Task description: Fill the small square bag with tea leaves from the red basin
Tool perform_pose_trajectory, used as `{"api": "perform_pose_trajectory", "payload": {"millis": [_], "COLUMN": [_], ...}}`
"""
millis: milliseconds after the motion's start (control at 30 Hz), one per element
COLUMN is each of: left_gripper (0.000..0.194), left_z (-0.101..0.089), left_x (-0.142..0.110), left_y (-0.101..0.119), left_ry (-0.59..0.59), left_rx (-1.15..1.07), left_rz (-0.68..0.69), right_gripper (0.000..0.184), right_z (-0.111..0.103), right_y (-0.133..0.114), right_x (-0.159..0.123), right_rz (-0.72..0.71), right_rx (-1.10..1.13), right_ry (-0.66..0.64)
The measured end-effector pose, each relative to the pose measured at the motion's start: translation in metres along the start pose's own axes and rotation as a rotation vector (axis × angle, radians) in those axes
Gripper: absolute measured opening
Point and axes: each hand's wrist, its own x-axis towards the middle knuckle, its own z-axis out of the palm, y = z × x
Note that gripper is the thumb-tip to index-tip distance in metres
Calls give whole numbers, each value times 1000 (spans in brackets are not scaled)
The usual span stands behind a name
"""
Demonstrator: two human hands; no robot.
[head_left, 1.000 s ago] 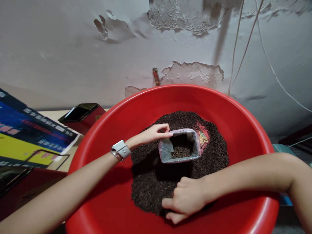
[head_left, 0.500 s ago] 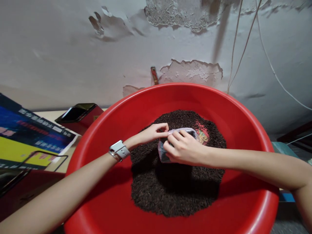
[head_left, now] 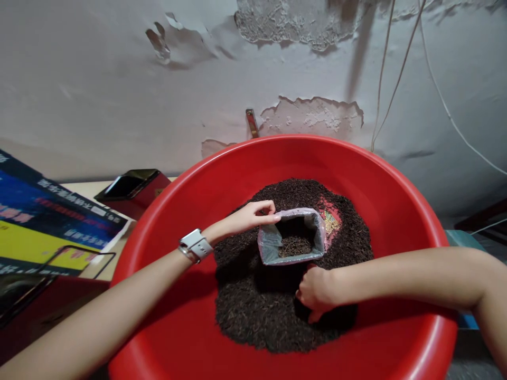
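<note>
- Pinching the rim of a plastic-lined box point(head_left: 271, 245) narrowly between thumb and finger of the left hand point(head_left: 261, 214), over the middle of the red basin point(head_left: 396, 206).
- Holding it mouth upward, showing some dark shreds point(head_left: 257, 316) inside, and many more heaped across the basin's floor.
- Dipping the right hand point(head_left: 319, 290) with curled fingers into the heap, slightly near and right of the basin's centre; cannot tell about any grip, because of hidden fingertips.
- Wearing a watch point(head_left: 196, 244) on the left wrist, above the basin's left part.
- Showing a gold-patterned patch point(head_left: 331, 221) through the heap, right of the basin's centre.
- Looking left of the basin onto a dark-rimmed red container point(head_left: 144, 195) and a blue-and-yellow printed panel point(head_left: 51, 216).
- Looking behind the basin onto a wall point(head_left: 119, 95) with peeling plaster.
</note>
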Motion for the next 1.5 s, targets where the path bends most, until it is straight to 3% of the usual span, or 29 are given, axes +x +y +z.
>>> {"api": "perform_pose_trajectory", "payload": {"millis": [433, 567, 967, 1267, 1500], "left_gripper": [35, 34, 34, 34, 35], "left_z": [1, 1, 1, 0, 0], "left_x": [0, 0, -1, 0, -1], "left_y": [1, 3, 5, -1, 2], "left_ry": [7, 12, 11, 4, 14], "left_rx": [-5, 3, -15, -14, 6], "left_rz": [-3, -13, -15, -4, -13], "right_gripper": [63, 65, 69, 65, 55], "right_z": [-2, -4, 3, 6, 4], "right_y": [-4, -2, 6, 6, 5], "right_x": [-5, -5, 3, 7, 5], "right_rz": [158, 210, 92, 84, 137], "right_rx": [156, 187, 197, 235, 250], "right_ry": [0, -75, -59, -22, -80]}}
